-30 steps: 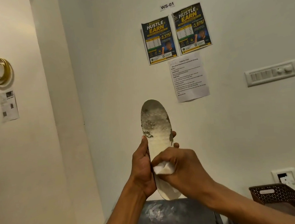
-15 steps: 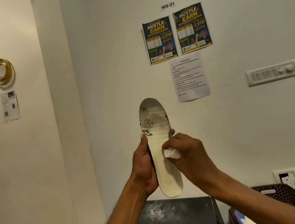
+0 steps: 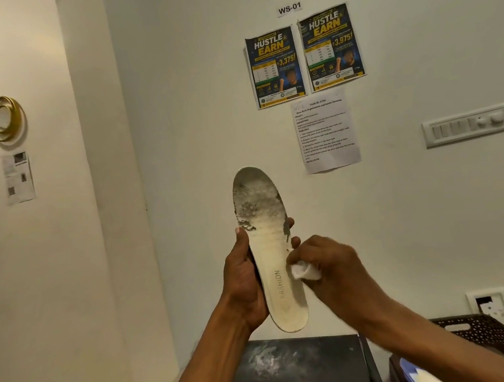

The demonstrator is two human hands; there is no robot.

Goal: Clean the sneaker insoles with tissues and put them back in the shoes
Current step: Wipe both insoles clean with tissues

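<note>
- Insole [image 3: 275,249] is held upright in front of the wall, toe end up, above a dusty black surface [image 3: 300,362]; no shoe is in view.
- It is clasped at mid-length by the left hand [image 3: 246,281], with the thumb laid on the left edge and fingertips showing round the right edge; that grip is closed on the insole.
- A crumpled white tissue [image 3: 305,271] is pinched in the right hand [image 3: 335,274]; that grip is narrow and closed round the tissue alone.
- Compared with a second ago, the tissue has been drawn off the middle of the lower face and across to the right rim. It is now pressed there, just below the fingertips of the left hand.
- The word printed on the heel half, covered by the right hand before, is now uncovered.
- The insole itself has been kept almost where it was, with only a slight change of tilt.
- The heel half looks pale and fairly even, so it is judged to be the part wiped so far.
- A grey, flaky patch is carried on the toe half, with dark flecks along the right edge; these appear untouched.
- The stroke is judged to have shifted from the face to the edge. The toe area remains to be wiped, and the return to the shoe comes after that.
- A dark perforated basket [image 3: 491,334] is seen at the lower right.
</note>
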